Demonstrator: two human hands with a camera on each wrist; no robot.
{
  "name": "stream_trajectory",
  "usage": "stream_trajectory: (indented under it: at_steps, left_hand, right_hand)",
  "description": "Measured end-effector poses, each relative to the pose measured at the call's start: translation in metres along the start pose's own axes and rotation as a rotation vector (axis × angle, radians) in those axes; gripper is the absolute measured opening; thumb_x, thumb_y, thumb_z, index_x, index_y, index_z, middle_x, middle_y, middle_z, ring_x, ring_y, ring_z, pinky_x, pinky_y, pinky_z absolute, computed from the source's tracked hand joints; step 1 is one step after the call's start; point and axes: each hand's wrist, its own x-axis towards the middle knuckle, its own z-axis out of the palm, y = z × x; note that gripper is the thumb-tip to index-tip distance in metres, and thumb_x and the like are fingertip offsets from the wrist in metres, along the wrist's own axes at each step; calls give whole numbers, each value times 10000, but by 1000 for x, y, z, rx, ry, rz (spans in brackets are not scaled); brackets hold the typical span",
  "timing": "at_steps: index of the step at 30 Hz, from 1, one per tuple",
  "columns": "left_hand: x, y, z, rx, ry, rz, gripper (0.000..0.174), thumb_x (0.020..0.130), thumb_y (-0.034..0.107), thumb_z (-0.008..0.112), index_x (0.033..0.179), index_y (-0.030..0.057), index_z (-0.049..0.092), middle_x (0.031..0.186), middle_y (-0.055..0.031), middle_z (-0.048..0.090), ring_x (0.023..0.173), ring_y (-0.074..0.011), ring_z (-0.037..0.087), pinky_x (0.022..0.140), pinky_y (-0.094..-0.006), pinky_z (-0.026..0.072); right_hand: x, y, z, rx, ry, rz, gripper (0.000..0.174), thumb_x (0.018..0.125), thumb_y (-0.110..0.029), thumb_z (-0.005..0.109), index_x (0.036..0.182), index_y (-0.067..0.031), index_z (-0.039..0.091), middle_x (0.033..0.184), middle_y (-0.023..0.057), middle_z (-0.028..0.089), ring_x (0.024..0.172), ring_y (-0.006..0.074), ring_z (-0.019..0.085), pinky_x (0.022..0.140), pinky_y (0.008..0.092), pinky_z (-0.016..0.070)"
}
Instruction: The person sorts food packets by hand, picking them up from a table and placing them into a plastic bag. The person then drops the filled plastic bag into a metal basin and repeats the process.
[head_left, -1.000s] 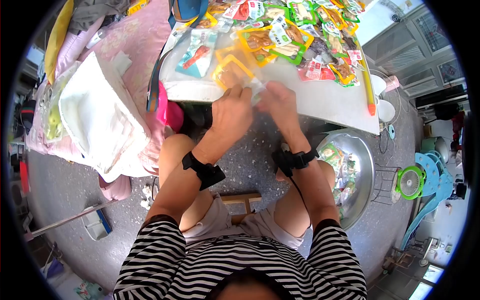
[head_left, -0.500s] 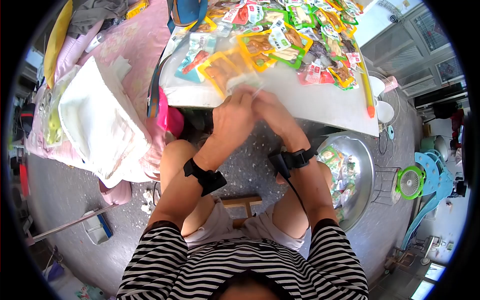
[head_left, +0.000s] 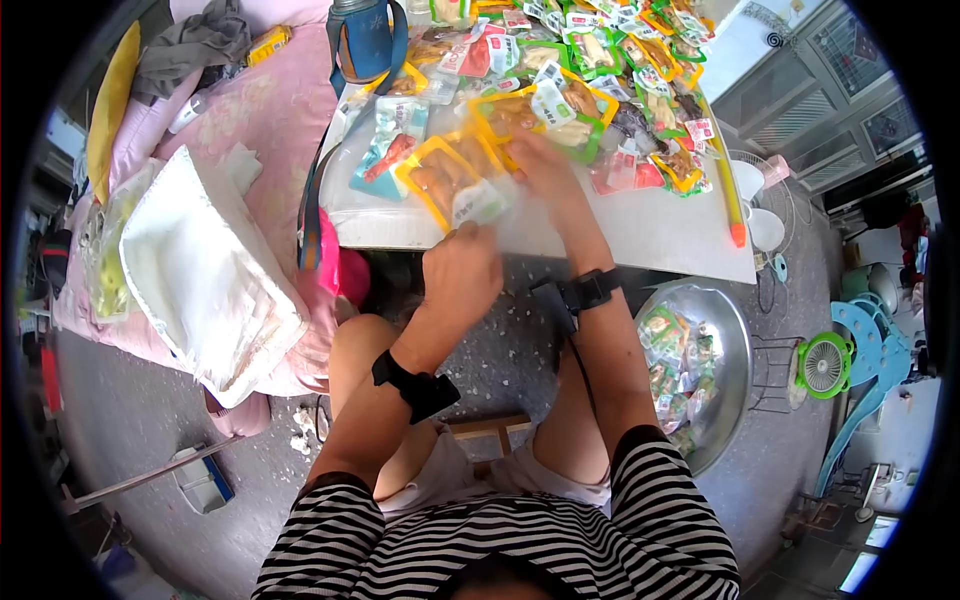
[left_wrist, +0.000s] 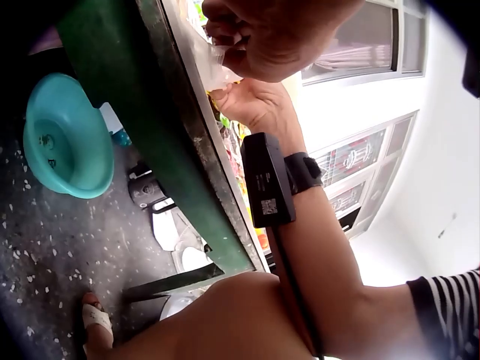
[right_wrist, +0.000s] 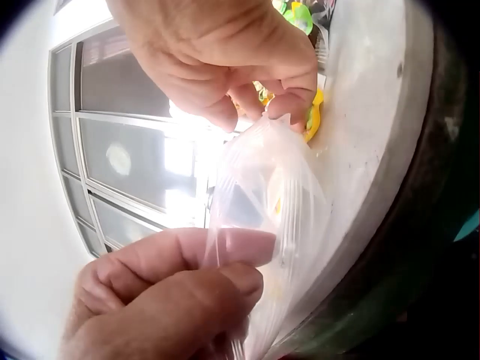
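In the head view, my left hand [head_left: 462,275] is at the table's front edge, gripping the near end of a clear plastic bag, its thumb and finger pinching the film [right_wrist: 274,202] in the right wrist view. Farther over the table is my right hand [head_left: 550,185], slightly blurred; in the right wrist view its curled fingertips pinch the bag's other edge. A yellow-edged food packet [head_left: 435,175] with a pale label shows just beyond the left hand; whether it is inside the bag I cannot tell. Another yellow-edged packet [head_left: 500,115] touches or nearly touches the right fingers.
Many colourful packets [head_left: 600,55] are heaped across the back of the white table [head_left: 640,225]. A metal basin [head_left: 740,350] with packets stands on the floor at right. At left are a white foam box [head_left: 190,260] and a blue strapped bottle holder [head_left: 365,45].
My hands, close together before, have parted: the right moved away from my body towards the packets, the left slightly towards me. The near yellow-edged packet shows more clearly.
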Motion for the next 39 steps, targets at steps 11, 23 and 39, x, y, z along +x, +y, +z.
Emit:
stream_trajectory:
  at_steps: [11,23,39]
  left_hand:
    - [4,-5,1,36,-8,2,83,695,27,616,719,22,537,711,-142,573,632,-366,592,544,-453,474]
    - [1,1,-1,42,13,66,106,720,71,624,712,22,531,754,-143,560,677,-363,605,564,-457,487]
    - [5,-2,-4,-84,91,72,64,772,44,634,829,14,637,729,-141,574,622,-359,588,543,-413,468]
  right_hand:
    - [-31,-10,-33,-215,-92,-58,341,892,-205,564,1194,-59,623,754,-33,568,641,62,478,566,212,382]
    - [-59,5,-83,-986,-43,-596,542,766,-90,671,1291,-123,541,1401,93,477,1349,330,356,1073,423,327]
    - [-82,-24,-108,-59,-109,-203,153,947,-134,560,924,-2,633,773,-8,638,678,65,582,622,201,455]
